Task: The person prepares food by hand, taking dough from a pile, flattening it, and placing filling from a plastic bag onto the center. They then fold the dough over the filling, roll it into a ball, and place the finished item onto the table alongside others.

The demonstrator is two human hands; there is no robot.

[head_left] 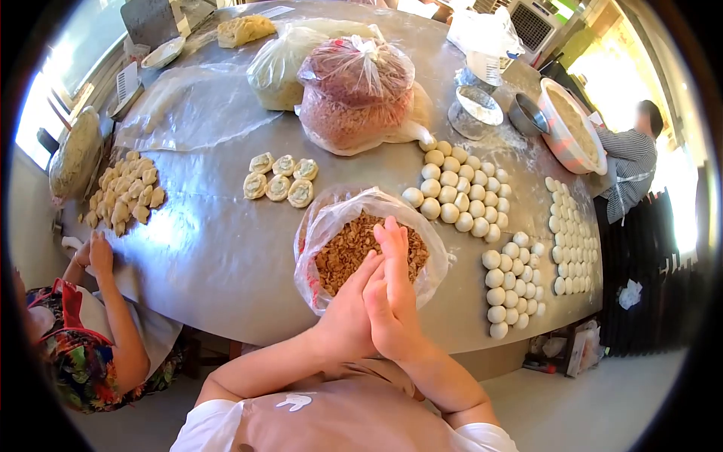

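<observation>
My left hand [348, 310] and my right hand [395, 305] are pressed palm to palm above the near side of a clear plastic bag. Their fingers are stretched out, pointing away from me. Whatever lies between the palms, if anything, is hidden. The plastic bag [307, 265] stands with its mouth rolled wide around a brown crumbly filling [339, 252]. Beyond it to the left sit several round filled dough pieces [278, 187] in two rows. To the right are several white dough balls [461, 190], with a second group of dough balls [512, 285] nearer me.
Tied bags of pink filling [354, 94] and pale filling [275, 71] stand at the back of the metal table [226, 275]. Dough chunks [124, 192] lie left, by a co-worker's hands [96, 252]. A large tub [568, 124] and another person [633, 162] are at right.
</observation>
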